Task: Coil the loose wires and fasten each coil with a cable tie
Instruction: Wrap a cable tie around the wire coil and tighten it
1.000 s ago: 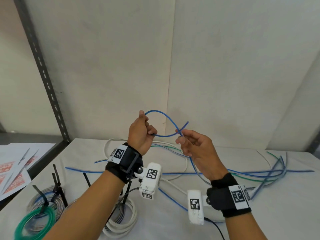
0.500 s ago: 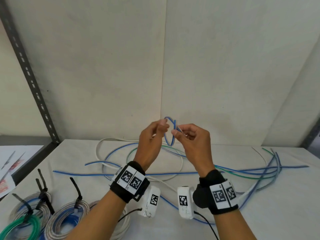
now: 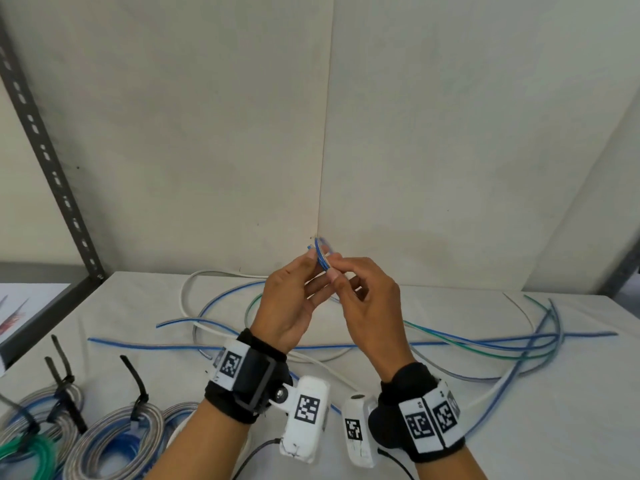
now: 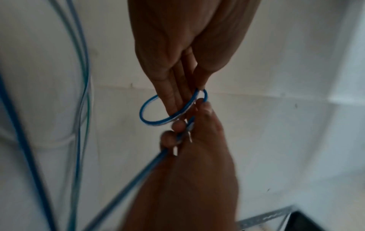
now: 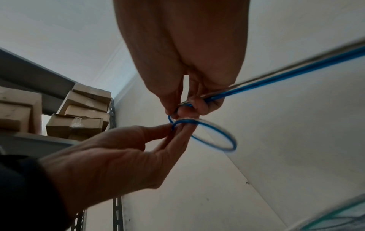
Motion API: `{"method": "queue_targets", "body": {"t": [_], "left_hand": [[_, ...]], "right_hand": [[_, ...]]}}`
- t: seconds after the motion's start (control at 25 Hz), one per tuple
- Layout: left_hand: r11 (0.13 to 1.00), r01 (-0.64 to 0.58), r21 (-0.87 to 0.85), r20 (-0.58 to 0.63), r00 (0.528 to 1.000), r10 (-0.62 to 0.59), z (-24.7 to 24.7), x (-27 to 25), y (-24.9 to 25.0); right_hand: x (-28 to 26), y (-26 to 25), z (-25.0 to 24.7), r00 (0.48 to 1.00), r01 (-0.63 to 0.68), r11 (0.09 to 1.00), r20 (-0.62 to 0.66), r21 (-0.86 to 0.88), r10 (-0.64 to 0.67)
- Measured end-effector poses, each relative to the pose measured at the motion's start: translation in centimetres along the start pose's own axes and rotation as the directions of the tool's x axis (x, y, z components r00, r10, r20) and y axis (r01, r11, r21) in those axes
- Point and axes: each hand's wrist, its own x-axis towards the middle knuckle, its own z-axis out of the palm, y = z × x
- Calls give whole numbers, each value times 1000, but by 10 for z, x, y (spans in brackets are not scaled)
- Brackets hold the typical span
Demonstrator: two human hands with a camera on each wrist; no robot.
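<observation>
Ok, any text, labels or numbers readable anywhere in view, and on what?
No readable words.
Wrist bands: square coded markers, small print beside them too blurred.
Wrist cameras: markers only.
Papers at left: red print, blurred.
Cardboard boxes: no legible print.

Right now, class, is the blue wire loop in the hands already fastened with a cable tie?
No. The small blue wire loop is bare, held only by the left hand and right hand, with no tie around it.

Blue wire loop (image 4: 152, 107), blue, green and white loose wires (image 3: 485, 344), black cable ties (image 3: 136, 382), black-and-white checkered wrist tags (image 3: 306, 408).
</observation>
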Motion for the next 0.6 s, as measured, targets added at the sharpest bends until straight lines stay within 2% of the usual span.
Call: {"method": "queue_targets", "body": {"t": [0.12,0.28,0.48,0.6], "left_hand": [[992,80,-96,2,997,-80,-3,-2,8],[990,101,-101,35,995,-98,-3,-5,16],[999,-31,29,35,999,30,3,-10,11],[999,-25,-40,18,1000,26,4,-12,12]], "right_hand": [[-2,1,1,999,39,999,17,-1,-39],[0,0,-2,994,90,996,65,-25,-89],[0,-5,-7,987,83,996,138,17,-85],[0,-8,-10,990,72,997,118,35,-76]]}}
